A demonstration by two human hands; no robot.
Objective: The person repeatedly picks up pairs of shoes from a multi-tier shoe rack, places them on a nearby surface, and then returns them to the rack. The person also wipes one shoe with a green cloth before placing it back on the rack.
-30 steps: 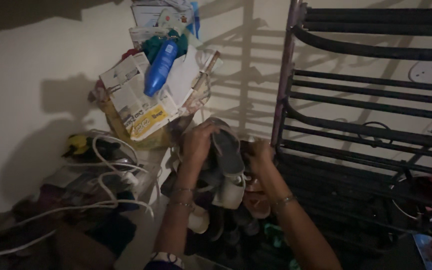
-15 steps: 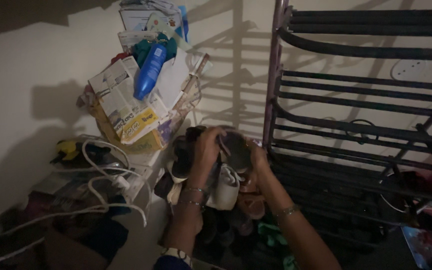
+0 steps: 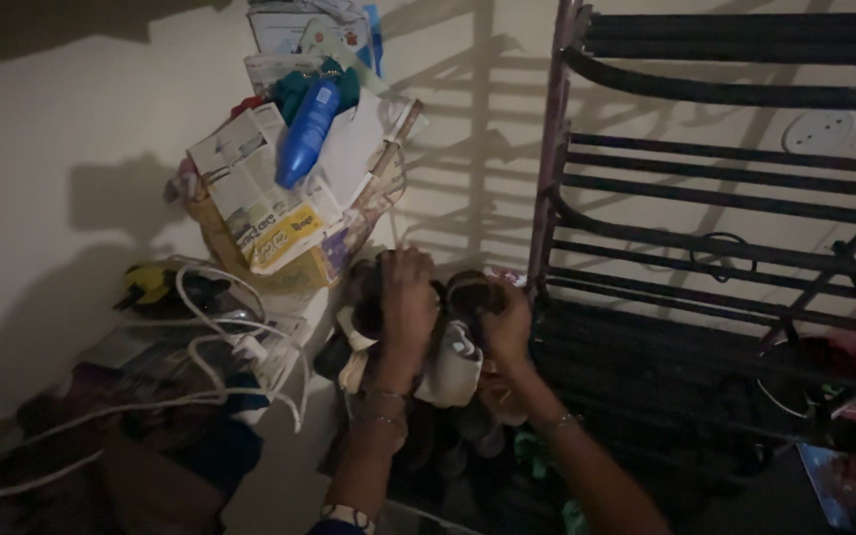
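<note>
Shoes [image 3: 453, 362] at frame centre remain piled; your left hand [image 3: 406, 297] and right hand [image 3: 507, 322] both grasp a sandal [image 3: 470, 290] atop, rack [image 3: 725, 238] at right bare

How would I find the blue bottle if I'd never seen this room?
Look left of the tall dark metal rack, at the basket stuffed with newspapers against the pale wall. The blue bottle lies slanted on top of the papers. It is the only smooth, bright blue thing in that pile.

Both forearms are bare, the left wrist [image 3: 380, 406] wearing two thin bangles, the right wrist [image 3: 555, 424] one, with a patterned sleeve edge [image 3: 346, 516] lower down.
</note>
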